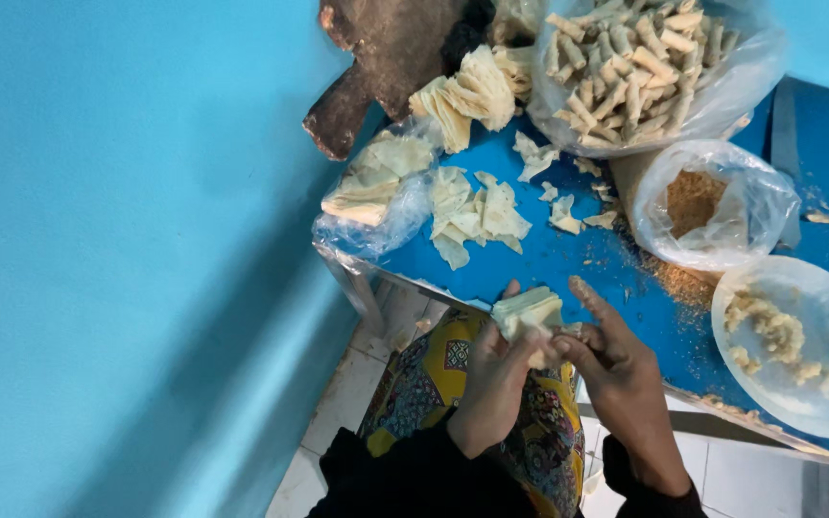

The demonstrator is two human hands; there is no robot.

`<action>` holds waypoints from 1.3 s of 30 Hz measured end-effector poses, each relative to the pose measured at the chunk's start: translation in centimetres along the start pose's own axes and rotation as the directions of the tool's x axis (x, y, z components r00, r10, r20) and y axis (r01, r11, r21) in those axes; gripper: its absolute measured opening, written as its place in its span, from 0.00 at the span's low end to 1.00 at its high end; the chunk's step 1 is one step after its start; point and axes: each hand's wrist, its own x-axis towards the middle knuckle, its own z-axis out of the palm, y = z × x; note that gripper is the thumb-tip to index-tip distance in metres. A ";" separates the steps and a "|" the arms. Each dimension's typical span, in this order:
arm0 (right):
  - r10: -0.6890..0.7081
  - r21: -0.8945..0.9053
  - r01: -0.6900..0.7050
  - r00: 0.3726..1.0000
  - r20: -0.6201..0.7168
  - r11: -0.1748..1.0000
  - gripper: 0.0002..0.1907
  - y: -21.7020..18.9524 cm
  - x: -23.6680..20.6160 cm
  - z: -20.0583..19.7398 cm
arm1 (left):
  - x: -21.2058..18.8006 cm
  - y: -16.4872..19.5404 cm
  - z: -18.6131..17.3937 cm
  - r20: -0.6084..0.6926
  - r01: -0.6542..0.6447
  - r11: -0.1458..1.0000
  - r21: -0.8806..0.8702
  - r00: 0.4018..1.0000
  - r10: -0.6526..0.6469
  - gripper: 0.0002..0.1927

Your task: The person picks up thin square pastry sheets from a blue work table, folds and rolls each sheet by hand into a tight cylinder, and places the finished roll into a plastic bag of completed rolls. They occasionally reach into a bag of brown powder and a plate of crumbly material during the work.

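My left hand (493, 379) holds a small stack of pale pastry sheets (527, 313) over my lap, just off the edge of the blue table (568, 259). My right hand (616, 369) pinches the right side of the same stack, its fingers at the top sheet. Loose torn sheets (477, 213) lie on the table beyond my hands. A clear bag of more sheets (376, 182) sits at the table's left corner.
A big clear bag of rolled pastry sticks (635, 67) stands at the back. A bag of brown crumbs (707, 203) and a white plate with pale filling (798, 345) sit at the right. Folded sheets (467, 96) lean by a dark wooden board (376, 58). Blue wall at left.
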 end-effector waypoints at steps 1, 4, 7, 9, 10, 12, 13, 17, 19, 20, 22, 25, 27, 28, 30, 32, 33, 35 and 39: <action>0.007 0.024 -0.007 1.000 -0.011 1.000 0.33 0.2 0.2 0.1 | -0.1 -0.1 0.0 -0.034 0.021 1.000 -0.003 0.999 -0.022 0.40; 0.036 0.126 -0.016 0.987 -0.160 0.992 0.28 0.4 0.7 -0.1 | 0.2 0.3 0.2 -0.085 -0.071 0.992 0.102 0.993 0.080 0.38; -0.138 0.131 0.192 0.931 -0.338 0.973 0.24 -0.2 0.9 -2.1 | 1.3 2.1 0.1 -0.152 -0.092 0.970 0.223 0.980 0.128 0.36; -0.368 -0.007 0.415 0.797 -0.479 0.910 0.16 -1.0 0.8 -3.9 | 2.7 3.7 0.1 -0.148 -0.146 0.895 0.422 0.963 0.227 0.34; -0.429 -0.058 0.460 0.766 -0.479 0.886 0.16 -1.3 0.6 -4.4 | 3.6 4.5 0.1 -0.138 -0.168 0.841 0.515 0.952 0.275 0.33; -0.557 -0.305 0.467 0.727 -0.402 0.830 0.14 -1.8 0.5 -4.7 | 5.7 6.2 0.1 -0.052 -0.250 0.728 0.639 0.930 0.365 0.33; -0.619 -0.489 0.432 0.714 -0.327 0.757 0.13 -1.9 0.3 -4.6 | 6.2 6.8 0.1 -0.006 -0.289 0.662 0.692 0.914 0.405 0.34; -0.518 -0.762 0.340 0.855 0.006 0.551 0.20 -0.7 0.6 -0.9 | 5.6 7.6 0.0 0.119 -0.399 0.416 0.817 0.823 0.555 0.39; -0.606 -0.754 0.436 0.793 0.064 0.491 0.20 0.1 0.3 0.0 | 4.6 7.2 -0.1 0.276 -0.400 0.040 0.915 0.697 0.662 0.40; -0.581 -0.696 0.444 0.813 0.047 0.565 0.19 0.5 0.2 -0.1 | 4.2 7.0 -0.4 0.391 -0.412 -0.089 0.907 0.742 0.545 0.37; -0.514 -0.561 0.427 0.858 0.003 0.710 0.18 1.0 -0.2 -0.8 | 3.3 6.5 -0.9 0.557 -0.475 -0.326 0.817 0.798 0.231 0.32; -0.378 -0.461 0.335 0.926 -0.001 0.822 0.21 1.4 -0.1 -2.5 | 3.9 4.9 -1.3 0.698 -0.672 -0.341 0.657 0.713 -0.061 0.22; -0.283 -0.390 0.242 0.958 -0.052 0.889 0.20 1.2 0.3 -4.1 | 4.1 4.5 -2.1 0.730 -0.697 -0.347 0.628 0.682 -0.049 0.18; -0.228 -0.350 0.188 0.971 -0.076 0.918 0.20 1.1 0.5 -4.5 | 4.1 4.4 -2.5 0.743 -0.708 -0.347 0.615 0.668 -0.047 0.16; -0.112 -0.211 0.096 0.991 -0.069 0.973 0.20 0.8 1.0 -5.2 | 4.2 4.1 -3.3 0.745 -0.733 -0.303 0.609 0.660 -0.095 0.14; -0.071 -0.137 0.065 0.997 -0.039 0.988 0.21 0.5 1.9 -5.5 | 4.7 4.0 -3.9 0.759 -0.755 -0.252 0.606 0.643 -0.101 0.13; -0.074 -0.132 0.071 0.997 -0.016 0.989 0.21 0.5 2.2 -5.6 | 4.8 3.9 -4.1 0.763 -0.760 -0.216 0.612 0.640 -0.089 0.13; -0.088 -0.152 0.092 0.996 0.028 0.984 0.21 0.5 2.7 -5.4 | 4.9 3.8 -4.3 0.777 -0.772 -0.174 0.612 0.627 -0.052 0.13; -0.130 -0.221 0.148 0.987 0.094 0.964 0.24 0.9 3.8 -4.6 | 5.1 4.1 -4.3 0.800 -0.791 -0.155 0.592 0.600 -0.004 0.13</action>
